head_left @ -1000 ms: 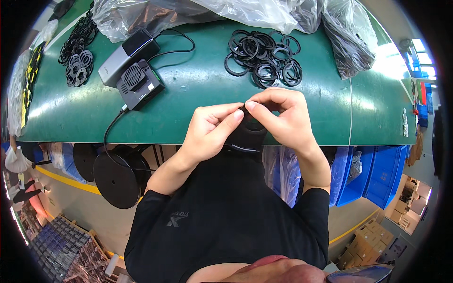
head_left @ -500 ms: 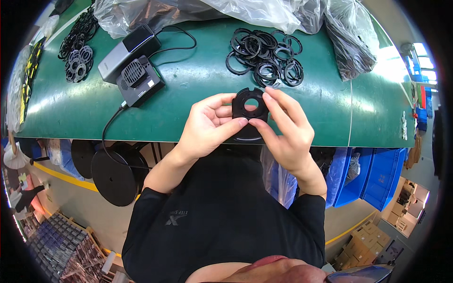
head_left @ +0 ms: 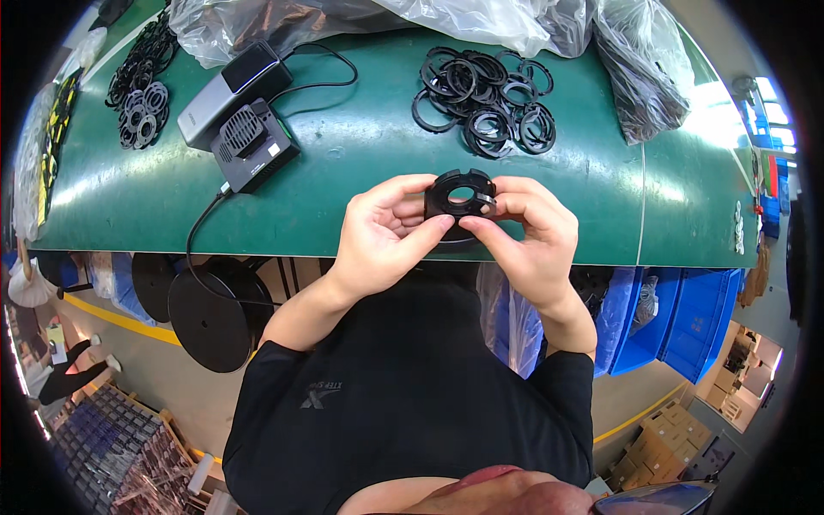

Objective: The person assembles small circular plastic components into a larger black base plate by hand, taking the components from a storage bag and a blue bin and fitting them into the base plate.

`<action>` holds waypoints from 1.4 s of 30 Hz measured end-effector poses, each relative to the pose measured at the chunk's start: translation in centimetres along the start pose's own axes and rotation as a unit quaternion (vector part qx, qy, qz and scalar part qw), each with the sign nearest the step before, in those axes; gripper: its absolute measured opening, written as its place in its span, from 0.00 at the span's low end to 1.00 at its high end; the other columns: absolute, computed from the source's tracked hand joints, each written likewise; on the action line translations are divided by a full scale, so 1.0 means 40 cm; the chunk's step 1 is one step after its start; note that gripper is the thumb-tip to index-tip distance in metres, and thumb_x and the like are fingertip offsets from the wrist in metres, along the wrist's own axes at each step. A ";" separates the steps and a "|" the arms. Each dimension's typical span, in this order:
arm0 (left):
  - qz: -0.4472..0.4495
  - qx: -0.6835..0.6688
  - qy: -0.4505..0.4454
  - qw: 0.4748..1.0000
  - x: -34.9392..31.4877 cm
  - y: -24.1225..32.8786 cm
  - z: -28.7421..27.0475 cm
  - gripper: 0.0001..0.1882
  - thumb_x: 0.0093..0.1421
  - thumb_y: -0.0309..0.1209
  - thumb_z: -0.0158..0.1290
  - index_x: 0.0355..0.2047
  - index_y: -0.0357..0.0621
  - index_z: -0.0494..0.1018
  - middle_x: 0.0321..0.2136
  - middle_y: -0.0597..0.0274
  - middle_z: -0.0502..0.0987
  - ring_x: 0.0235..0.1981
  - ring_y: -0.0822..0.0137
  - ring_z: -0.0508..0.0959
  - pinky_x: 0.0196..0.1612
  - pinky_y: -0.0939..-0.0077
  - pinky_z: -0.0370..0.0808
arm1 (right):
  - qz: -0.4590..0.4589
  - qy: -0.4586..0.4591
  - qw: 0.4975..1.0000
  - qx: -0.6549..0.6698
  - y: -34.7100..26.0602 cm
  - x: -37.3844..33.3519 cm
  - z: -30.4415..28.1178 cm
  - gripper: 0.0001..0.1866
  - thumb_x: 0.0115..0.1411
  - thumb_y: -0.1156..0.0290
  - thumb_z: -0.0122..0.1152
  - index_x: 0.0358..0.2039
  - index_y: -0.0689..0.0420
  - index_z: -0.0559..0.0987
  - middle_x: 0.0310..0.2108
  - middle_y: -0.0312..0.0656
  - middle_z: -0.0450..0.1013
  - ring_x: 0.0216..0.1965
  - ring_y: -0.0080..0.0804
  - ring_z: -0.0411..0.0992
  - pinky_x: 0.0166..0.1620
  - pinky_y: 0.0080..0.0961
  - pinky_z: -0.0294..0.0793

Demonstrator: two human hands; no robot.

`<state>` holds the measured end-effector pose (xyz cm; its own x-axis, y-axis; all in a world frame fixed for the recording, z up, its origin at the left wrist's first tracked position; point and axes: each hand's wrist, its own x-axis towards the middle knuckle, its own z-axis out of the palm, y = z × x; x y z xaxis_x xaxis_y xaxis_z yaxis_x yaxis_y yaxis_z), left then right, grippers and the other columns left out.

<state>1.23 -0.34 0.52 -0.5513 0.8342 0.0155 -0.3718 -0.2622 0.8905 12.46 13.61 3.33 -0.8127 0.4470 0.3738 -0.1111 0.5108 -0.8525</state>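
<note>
A grey logo (head_left: 316, 398) with small lettering (head_left: 324, 385) marks the black shirt (head_left: 412, 378), and tiny print (head_left: 192, 118) the grey block (head_left: 208, 106).

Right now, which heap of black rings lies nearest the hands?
The heap beyond the right hand; other rings lie leftward, past the grey device.

Factory workshop, green workbench (head_left: 360, 129), blue bins (head_left: 699, 322), stacked cartons (head_left: 661, 442)

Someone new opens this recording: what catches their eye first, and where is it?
Probably the round black part with a central hole, pinched between the left hand and right hand over the green table's near edge. Just beyond it lies a loose heap of black rings. To the left sits a vented black box with a cable.
</note>
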 end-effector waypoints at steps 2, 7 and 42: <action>-0.007 0.006 0.002 1.000 0.000 0.002 -0.001 0.19 0.54 0.16 0.52 0.47 0.29 0.65 0.40 0.50 0.76 0.41 0.68 0.77 0.46 0.76 0.74 | -0.012 -0.004 1.000 -0.014 -0.006 0.002 -0.005 0.11 0.42 0.83 0.69 0.26 0.66 0.76 0.32 0.46 0.73 0.28 0.29 0.74 0.31 0.20 0.77; -0.021 0.009 -0.017 1.000 0.004 0.005 -0.008 0.18 0.54 0.16 0.52 0.46 0.28 0.68 0.40 0.51 0.76 0.40 0.68 0.77 0.47 0.76 0.74 | -0.045 -0.019 0.997 -0.060 -0.014 0.008 -0.018 0.11 0.41 0.82 0.69 0.26 0.66 0.75 0.30 0.46 0.73 0.27 0.30 0.74 0.30 0.20 0.76; 0.011 -0.006 -0.070 0.997 0.006 0.004 -0.007 0.20 0.55 0.17 0.52 0.50 0.31 0.66 0.42 0.58 0.73 0.42 0.72 0.74 0.46 0.81 0.72 | 0.054 0.000 0.997 0.056 0.000 0.006 -0.005 0.08 0.49 0.82 0.62 0.32 0.66 0.79 0.24 0.45 0.75 0.25 0.30 0.74 0.30 0.19 0.71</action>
<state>0.84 -0.33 0.55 -0.4497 0.8875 0.1003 -0.3700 -0.2873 0.8835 12.38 13.86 3.49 -0.8229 0.4951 0.2787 -0.0868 0.3752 -0.9229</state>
